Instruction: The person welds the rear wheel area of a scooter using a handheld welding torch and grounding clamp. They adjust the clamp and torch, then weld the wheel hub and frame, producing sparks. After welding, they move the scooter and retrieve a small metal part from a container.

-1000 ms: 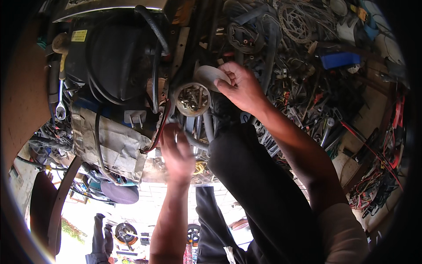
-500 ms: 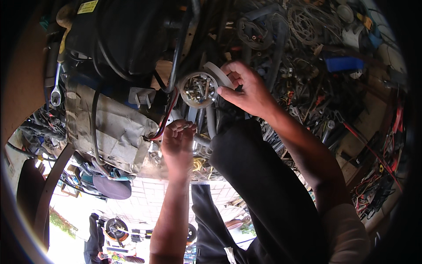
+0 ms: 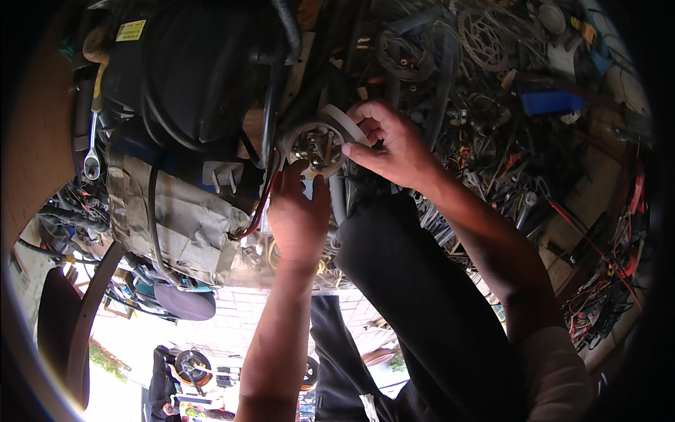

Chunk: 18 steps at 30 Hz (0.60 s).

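A round clear plastic jar (image 3: 328, 167) full of small bolts and screws (image 3: 313, 146) is tipped with its mouth toward me. My right hand (image 3: 394, 144) is closed at its right side, with a pale round lid (image 3: 344, 124) between fingers and thumb, against the rim. How far these fingers also bear on the jar itself is hidden. From below, my left hand (image 3: 299, 214) reaches to the jar's near rim, its fingertips over the opening and its thumb apart from them. I see nothing between those fingers.
Left of the jar stands a large machine with a black housing (image 3: 197, 77), looping cables and a taped, worn cover (image 3: 186, 204). A ratchet wrench (image 3: 92, 151) hangs far left. Metal parts, a blue box (image 3: 552, 103) and tangled wires crowd the right. My dark-clothed knee (image 3: 383, 239) rises below.
My left hand has moved up to the jar's mouth and turned from palm up, with a small metal piece at its fingertips, to back up. My right hand has barely moved.
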Each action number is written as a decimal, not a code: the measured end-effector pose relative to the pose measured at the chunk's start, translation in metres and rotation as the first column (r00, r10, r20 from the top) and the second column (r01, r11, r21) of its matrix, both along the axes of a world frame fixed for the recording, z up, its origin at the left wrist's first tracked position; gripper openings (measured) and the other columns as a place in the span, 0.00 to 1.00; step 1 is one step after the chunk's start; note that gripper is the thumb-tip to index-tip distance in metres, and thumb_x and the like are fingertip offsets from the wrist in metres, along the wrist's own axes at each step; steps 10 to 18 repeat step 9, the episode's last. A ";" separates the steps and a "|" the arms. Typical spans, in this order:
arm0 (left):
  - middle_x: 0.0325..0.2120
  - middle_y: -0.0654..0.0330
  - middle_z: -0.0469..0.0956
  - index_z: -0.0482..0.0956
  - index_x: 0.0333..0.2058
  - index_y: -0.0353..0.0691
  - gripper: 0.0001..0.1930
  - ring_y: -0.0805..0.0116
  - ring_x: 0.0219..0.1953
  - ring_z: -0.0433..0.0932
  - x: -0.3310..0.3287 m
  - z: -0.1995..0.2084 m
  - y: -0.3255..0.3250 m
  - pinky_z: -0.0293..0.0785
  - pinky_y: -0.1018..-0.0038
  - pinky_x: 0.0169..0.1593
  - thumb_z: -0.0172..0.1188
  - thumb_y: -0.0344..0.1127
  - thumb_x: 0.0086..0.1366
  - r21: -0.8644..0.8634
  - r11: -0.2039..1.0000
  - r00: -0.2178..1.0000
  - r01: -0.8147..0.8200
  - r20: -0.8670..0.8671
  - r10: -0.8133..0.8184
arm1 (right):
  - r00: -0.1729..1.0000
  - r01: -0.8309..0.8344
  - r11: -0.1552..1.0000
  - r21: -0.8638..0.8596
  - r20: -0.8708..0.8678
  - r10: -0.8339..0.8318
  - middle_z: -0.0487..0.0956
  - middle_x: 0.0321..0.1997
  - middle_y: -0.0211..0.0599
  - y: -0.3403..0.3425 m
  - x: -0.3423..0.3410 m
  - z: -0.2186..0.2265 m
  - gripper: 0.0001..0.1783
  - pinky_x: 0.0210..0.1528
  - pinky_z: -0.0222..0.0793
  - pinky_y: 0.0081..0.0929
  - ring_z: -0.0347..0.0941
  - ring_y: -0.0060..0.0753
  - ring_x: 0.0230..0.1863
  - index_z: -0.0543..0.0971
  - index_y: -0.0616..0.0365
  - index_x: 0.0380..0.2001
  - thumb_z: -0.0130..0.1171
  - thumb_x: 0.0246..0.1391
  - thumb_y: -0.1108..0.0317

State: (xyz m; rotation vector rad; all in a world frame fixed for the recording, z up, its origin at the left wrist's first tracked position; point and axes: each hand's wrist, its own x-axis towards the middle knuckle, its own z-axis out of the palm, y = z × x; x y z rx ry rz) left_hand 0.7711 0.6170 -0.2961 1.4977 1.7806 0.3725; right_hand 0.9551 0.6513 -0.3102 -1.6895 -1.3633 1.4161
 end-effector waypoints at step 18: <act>0.38 0.54 0.82 0.75 0.55 0.42 0.20 0.63 0.26 0.80 -0.019 -0.012 -0.021 0.77 0.64 0.29 0.60 0.37 0.65 -0.338 0.913 0.837 -0.228 0.410 0.362 | 0.959 -0.232 0.936 0.263 0.225 0.174 0.67 0.59 0.39 -0.005 -0.009 0.005 0.26 0.43 0.73 0.26 0.73 0.31 0.39 0.72 0.54 0.45 0.71 0.42 0.73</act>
